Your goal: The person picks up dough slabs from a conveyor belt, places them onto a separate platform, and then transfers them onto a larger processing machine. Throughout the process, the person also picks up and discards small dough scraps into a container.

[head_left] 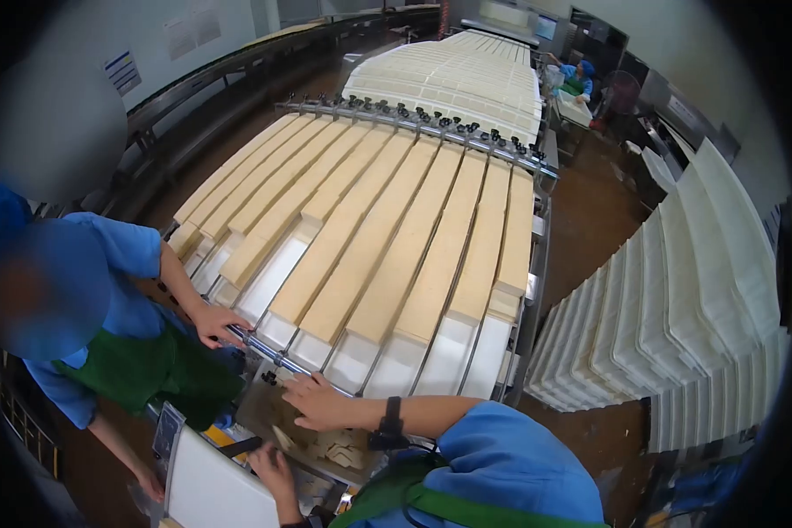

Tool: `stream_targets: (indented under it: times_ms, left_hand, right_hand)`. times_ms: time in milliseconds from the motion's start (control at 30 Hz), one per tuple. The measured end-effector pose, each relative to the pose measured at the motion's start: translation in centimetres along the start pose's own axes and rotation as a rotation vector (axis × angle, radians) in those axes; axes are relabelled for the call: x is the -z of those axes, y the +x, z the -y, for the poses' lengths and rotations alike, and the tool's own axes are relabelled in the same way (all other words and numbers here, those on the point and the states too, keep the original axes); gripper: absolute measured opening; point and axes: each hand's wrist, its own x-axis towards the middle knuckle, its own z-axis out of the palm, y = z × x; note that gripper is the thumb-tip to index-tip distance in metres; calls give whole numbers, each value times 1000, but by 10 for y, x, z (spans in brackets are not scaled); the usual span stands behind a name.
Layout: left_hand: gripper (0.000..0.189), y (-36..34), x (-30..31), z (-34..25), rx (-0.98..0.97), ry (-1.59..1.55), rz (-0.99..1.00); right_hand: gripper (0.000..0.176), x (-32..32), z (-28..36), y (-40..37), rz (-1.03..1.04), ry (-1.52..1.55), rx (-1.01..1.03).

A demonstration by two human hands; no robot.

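Observation:
My right hand [317,400], with a black band on its wrist, reaches left over a bin [264,407] holding pale offcuts [345,451]. Its fingers are spread, close to the metal rail [277,356] at the conveyor's near end. Lower down, my left hand [273,471] is beside a white panel [207,488], its fingers slightly apart at the end of a dark bar [239,447]. Nothing shows held in either hand. Beyond the rail, long pale-yellow blocks [383,282] lie in rows on white lanes [396,363].
A co-worker in blue with a green apron [163,365] stands at left, one hand [218,324] on the rail. Tall stacked white trays [651,308] stand at right. Another person [576,81] works far back. A bar with black knobs [422,123] crosses the conveyor.

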Motion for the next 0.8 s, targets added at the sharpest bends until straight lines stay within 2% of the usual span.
stream_targets:
  times_ms: [33,133,200,233,267,333,467,600,800]
  left_hand:
    - [23,-16,1,18,16,56,74]
    - [14,-62,11,27,63,26,94]
    - [12,-85,18,32,131,-11,135]
    - [10,-95,15,44,3,-92,108]
    - [11,-99,21,39,31,-136,149]
    - [11,-106,33,27,88,-226,228]
    - [11,-107,22,45,135,-360,192]
    - [17,-105,29,31,-2,-110,209]
    - [32,-108,29,36,-19,-8,265]
  right_hand:
    - [50,-7,4,1,-4,-38,34]
    - [45,-20,-2,12,295,-173,-3]
    - [40,-18,4,14,288,-204,-68]
    - [39,-13,5,14,304,-183,-82]
    - [38,-9,7,13,320,-163,-94]
    - [38,-9,7,12,286,-159,-84]
    - [39,-9,9,11,232,-177,-104]
    - [34,-7,11,6,121,-144,-84]
    - [29,-17,6,5,55,-156,-73]
